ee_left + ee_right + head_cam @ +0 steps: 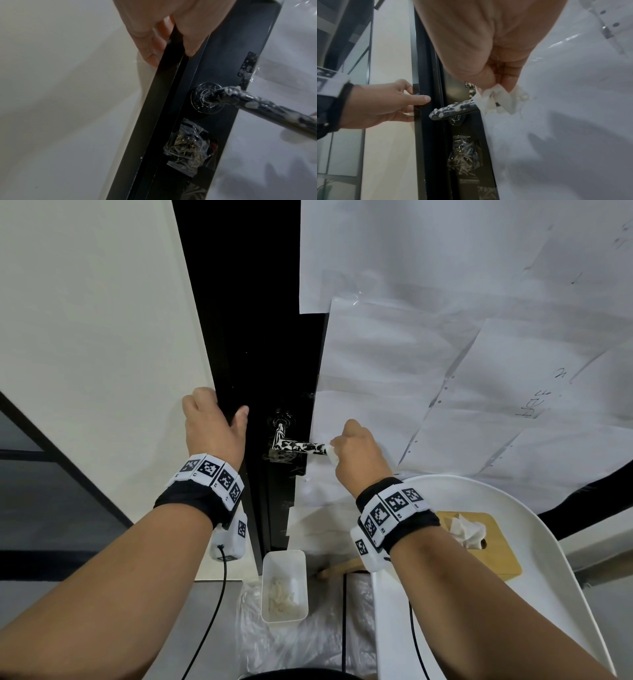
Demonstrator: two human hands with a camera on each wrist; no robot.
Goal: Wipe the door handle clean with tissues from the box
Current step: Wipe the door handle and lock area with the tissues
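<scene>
A black lever door handle (298, 446) (267, 108) (453, 110), smeared with white blotches, sticks out of the black door (253, 337). My right hand (356, 455) (489, 65) holds a crumpled white tissue (333, 456) (494, 100) wrapped round the handle's free end. My left hand (212, 426) (164, 31) (385, 104) grips the door's edge to the left of the handle, thumb on the front face, fingers behind. The wooden tissue box (479, 542) with a tissue poking out sits on a white chair (513, 498) at lower right.
Plastic-covered white paper sheets (445, 354) cover the door right of the handle. A white bin (284, 587) with used tissues stands on plastic wrap on the floor below. A cream wall (96, 354) lies to the left. Taped plastic (187, 148) covers the lock.
</scene>
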